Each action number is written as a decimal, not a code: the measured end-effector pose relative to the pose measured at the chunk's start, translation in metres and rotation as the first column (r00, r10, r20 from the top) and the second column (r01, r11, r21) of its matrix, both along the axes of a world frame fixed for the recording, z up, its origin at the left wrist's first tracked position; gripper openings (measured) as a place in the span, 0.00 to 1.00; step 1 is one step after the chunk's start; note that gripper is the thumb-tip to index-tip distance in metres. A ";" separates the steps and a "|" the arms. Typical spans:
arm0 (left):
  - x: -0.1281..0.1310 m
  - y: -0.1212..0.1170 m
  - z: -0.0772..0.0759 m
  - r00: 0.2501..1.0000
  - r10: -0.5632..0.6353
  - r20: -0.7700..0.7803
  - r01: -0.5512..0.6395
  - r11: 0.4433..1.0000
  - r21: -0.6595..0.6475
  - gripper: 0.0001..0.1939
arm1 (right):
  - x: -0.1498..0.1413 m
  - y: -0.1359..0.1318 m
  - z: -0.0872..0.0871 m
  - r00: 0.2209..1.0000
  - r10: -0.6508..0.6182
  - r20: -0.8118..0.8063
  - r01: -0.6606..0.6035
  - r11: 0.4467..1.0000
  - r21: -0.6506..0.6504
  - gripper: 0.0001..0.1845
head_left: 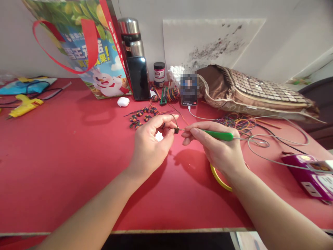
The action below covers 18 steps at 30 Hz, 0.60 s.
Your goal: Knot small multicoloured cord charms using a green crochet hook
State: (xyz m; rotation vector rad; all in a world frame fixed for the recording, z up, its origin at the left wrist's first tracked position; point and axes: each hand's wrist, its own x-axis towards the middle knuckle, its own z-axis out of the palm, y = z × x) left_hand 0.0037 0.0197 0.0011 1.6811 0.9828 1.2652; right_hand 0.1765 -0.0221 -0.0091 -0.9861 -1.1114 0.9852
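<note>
My right hand grips a crochet hook by its green handle, the thin tip pointing left. Between the thumb and fingers of my left hand is a small dark piece of crochet work, which the hook's tip meets or nearly meets. A strand of yarn loops up over my left fingers. Just behind that hand, curly multicoloured crocheted strips lie on the red table. Part of a yellow ring shows under my right wrist. A small white patch is visible through my left fingers.
Along the back stand a gift bag, a thermos, a dark phone, a jar and a lit phone on a cable. Tangled yarn, a cushion and a purple power strip are rightward; a yellow glue gun leftward.
</note>
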 end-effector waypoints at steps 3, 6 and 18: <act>-0.001 0.000 -0.003 0.996 0.021 -0.084 -0.011 0.992 0.125 0.11 | -0.003 -0.002 0.003 0.987 -0.040 0.153 0.031 0.998 0.063 0.08; -0.002 0.000 -0.006 0.978 0.074 -0.197 -0.015 0.958 0.286 0.14 | -0.004 -0.006 0.003 0.932 -0.090 0.351 0.025 0.982 0.185 0.08; -0.004 0.006 -0.013 0.906 0.167 -0.388 0.090 0.822 0.562 0.13 | -0.005 -0.005 -0.008 0.768 -0.207 0.606 -0.089 0.903 0.421 0.12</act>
